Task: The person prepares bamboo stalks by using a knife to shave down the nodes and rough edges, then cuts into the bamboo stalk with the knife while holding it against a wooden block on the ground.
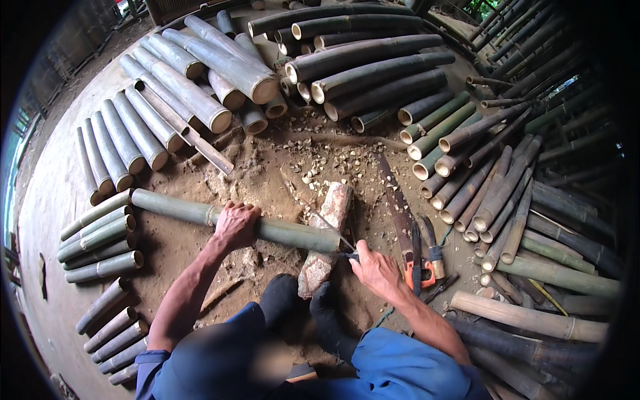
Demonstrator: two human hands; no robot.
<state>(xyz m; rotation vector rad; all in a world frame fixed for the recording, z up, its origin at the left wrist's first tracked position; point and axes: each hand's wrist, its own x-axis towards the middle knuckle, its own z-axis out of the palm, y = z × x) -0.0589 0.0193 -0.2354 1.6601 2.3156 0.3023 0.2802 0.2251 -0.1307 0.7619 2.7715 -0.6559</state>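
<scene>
A long green bamboo pole [293,233] lies across a short, pale, rough-barked log [325,270], its cut end just past the log. My left hand [237,227] is closed over the pole near its middle, pressing from above. In my right hand [379,272], closed round a dark handle, is a narrow-bladed knife [330,225]. Its thin blade slants up and left over the pole's cut end; whether the edge bites into the rim I cannot tell. The far left end of the pole reaches a row of short bamboo pieces [100,240].
A saw [398,217] with an orange handle and a dark-handled tool [417,250] lie right of the log. Bamboo poles [373,57] are stacked behind, with more bamboo [493,193] at right. Wood chips [333,160] litter the dirt. My dark-covered feet [280,297] flank the log.
</scene>
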